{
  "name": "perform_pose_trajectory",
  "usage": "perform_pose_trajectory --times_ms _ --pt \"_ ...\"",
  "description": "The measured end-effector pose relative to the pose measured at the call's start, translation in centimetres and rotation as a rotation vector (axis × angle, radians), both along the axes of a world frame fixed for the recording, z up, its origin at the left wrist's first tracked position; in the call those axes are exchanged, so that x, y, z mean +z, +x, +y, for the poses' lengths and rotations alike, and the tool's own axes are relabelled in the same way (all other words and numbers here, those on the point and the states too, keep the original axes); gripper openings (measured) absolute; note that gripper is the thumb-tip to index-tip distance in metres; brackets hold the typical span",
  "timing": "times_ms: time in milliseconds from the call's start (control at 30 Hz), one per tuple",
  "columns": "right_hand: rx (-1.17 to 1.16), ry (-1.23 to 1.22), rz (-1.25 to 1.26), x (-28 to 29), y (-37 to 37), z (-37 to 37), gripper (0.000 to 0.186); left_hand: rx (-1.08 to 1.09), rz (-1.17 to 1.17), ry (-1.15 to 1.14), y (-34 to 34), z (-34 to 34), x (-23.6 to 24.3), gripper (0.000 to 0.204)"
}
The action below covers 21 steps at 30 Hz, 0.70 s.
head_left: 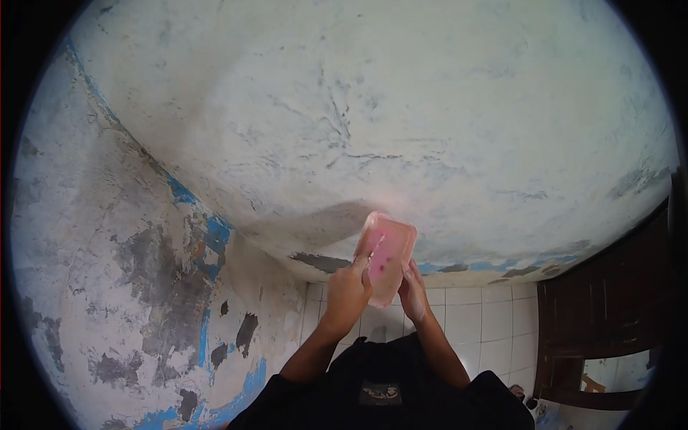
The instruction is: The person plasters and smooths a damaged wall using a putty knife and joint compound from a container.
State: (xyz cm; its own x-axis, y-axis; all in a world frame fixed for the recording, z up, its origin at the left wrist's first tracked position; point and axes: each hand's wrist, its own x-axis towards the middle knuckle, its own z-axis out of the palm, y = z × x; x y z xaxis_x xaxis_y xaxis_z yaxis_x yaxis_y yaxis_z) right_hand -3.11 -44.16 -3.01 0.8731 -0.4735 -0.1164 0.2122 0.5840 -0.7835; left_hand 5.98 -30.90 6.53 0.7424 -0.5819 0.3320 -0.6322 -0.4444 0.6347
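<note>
A shallow pink plastic tray (394,261) with rounded corners is held up in front of my body, close to the wall. My right hand (413,292) grips its right side, fingers along the rim. Against the tray's left side is my closed left hand (347,292), with a finger reaching over its inside. From that finger a thin whitish streak (378,244) runs up across the tray; whether it is a tool's edge or smeared paste, I cannot tell. Darker pink spots show on the tray's floor. What the left fingers hold is hidden.
Ahead rises a pale, patched wall (430,107) with cracks. A side wall (143,287) on the left has peeling grey and blue patches. White floor tiles (462,315) lie below. Dark wooden furniture (602,308) with a mirror-like panel (616,373) stands at the right.
</note>
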Motion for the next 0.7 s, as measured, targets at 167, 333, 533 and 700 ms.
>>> perform_pose_trajectory --times_ms 167,333,533,700 --pt "-0.027 0.024 0.026 -0.8 -0.6 -0.2 0.055 -0.025 0.140 0.030 -0.4 0.1 -1.0 0.020" --pt "0.003 0.041 0.088 -1.7 -1.3 -0.1 0.058 -0.082 0.218 0.029 -1.5 0.0 -1.3 0.015" --pt "0.024 0.071 0.107 -2.4 -1.7 -0.3 0.061 -0.065 0.196 0.111 -0.8 0.0 -2.0 0.014" --pt "0.177 0.300 0.136 -2.7 -1.2 0.2 0.064 0.051 0.263 0.011 -0.5 0.2 -0.5 0.015"
